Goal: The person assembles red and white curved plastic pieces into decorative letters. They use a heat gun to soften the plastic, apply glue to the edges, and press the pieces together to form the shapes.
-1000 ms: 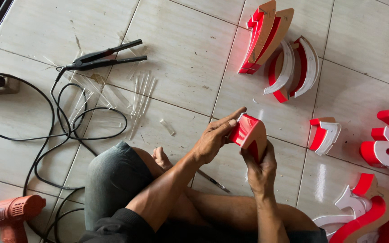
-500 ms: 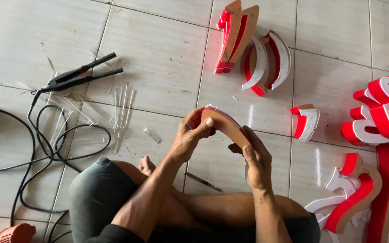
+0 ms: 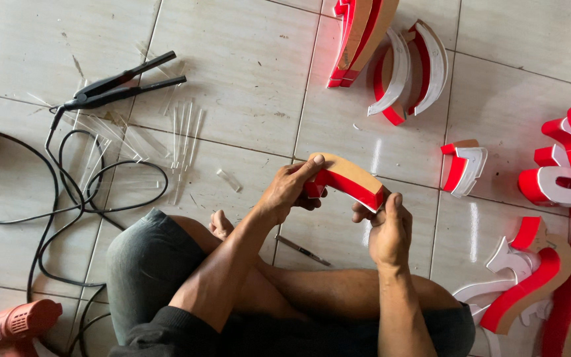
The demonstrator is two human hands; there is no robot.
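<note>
Both hands grasp a curved red-sided sign piece (image 3: 346, 180) above the tiled floor (image 3: 246, 59). The left hand (image 3: 289, 192) clenches its left end; the right hand (image 3: 388, 228) pinches its right end. Clear strips (image 3: 183, 129) lie far left, near black tongs (image 3: 123, 86).

curved piece (image 3: 346, 180): red, tan | cable (image 3: 67, 211): black | tiles (image 3: 246, 73): off-white
</note>
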